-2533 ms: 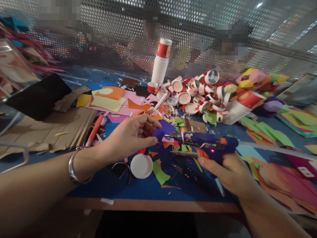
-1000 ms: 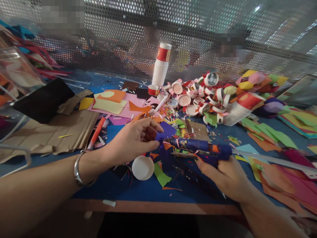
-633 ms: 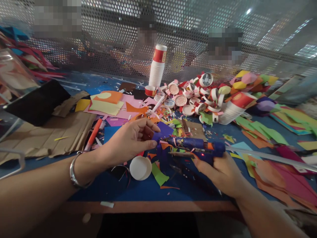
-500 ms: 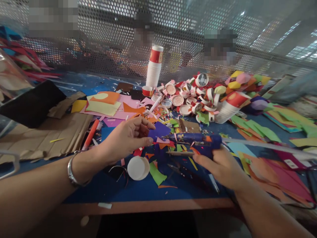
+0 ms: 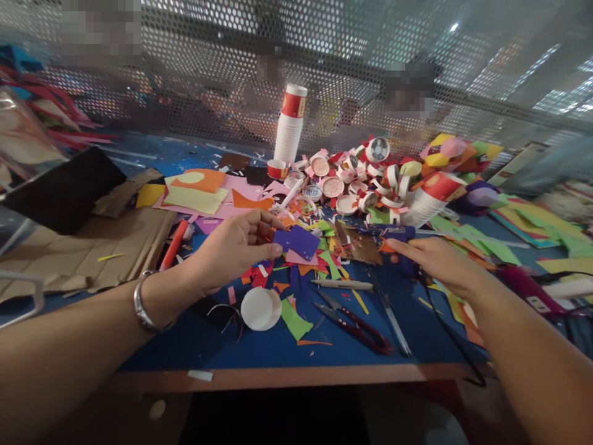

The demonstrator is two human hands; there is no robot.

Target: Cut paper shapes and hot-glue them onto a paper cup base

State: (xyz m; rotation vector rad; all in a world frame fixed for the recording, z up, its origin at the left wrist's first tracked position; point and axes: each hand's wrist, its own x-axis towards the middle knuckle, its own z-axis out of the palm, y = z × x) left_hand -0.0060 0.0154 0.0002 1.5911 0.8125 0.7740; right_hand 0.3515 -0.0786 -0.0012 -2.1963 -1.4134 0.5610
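Between thumb and fingers, my left hand (image 5: 248, 244) pinches a small piece of purple paper (image 5: 299, 241) over the scraps at mid-table. My right hand (image 5: 428, 256) is wrapped around the handle of a blue glue gun (image 5: 403, 233), whose nozzle points left above a brown cardboard piece (image 5: 364, 244). A glue stick trails from its back, and a black cord hangs below. White paper discs (image 5: 260, 308) lie near my left wrist. Scissors with dark red handles (image 5: 361, 327), a pen (image 5: 391, 318) and a pale pointed tool (image 5: 343, 285) lie between my hands.
A tall stack of paper cups (image 5: 290, 127) stands at the back. Beside it are heaped cut cup pieces (image 5: 333, 185) and a tilted cup stack (image 5: 433, 194). Cardboard sheets (image 5: 111, 253) and an orange marker (image 5: 175, 244) lie left; coloured paper (image 5: 528, 219) lies right. A perforated metal screen (image 5: 204, 86) rises behind.
My right hand has moved the glue gun right and away from the purple paper. My left hand still holds the paper, which is now tilted differently. The scissors are more fully visible.
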